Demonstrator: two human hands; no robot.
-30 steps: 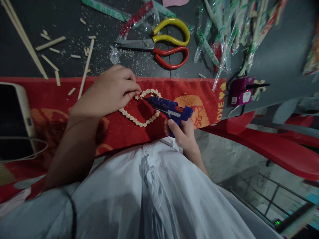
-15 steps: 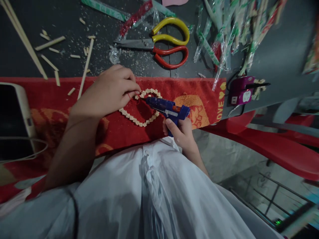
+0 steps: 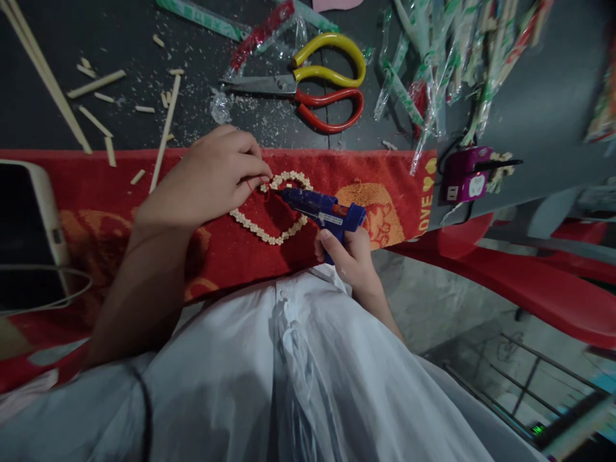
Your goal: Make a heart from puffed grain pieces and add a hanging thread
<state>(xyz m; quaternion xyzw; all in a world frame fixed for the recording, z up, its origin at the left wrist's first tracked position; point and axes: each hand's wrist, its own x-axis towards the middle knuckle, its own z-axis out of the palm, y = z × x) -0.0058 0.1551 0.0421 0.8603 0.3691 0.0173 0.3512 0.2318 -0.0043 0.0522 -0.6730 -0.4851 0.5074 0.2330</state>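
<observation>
In my right hand is a blue glue gun, its grip wrapped by my fingers. Its dark nozzle points left, at the upper dip of a heart-shaped outline made of small pale wooden pieces. That heart lies flat on a red towel. My left hand rests over the heart's upper left side and hides part of it. The thumb and forefinger are pinched together on a thin red string near the nozzle tip. Whether the nozzle touches the wood is too small to tell.
Scissors with yellow and red handles lie behind the heart. Cut wooden sticks litter the dark table at left, with a phone on the towel. Plastic wrappers and a purple charger block are at right.
The glue gun and my right hand have shifted slightly left, then stayed still. My left hand keeps its pinch in the same place.
</observation>
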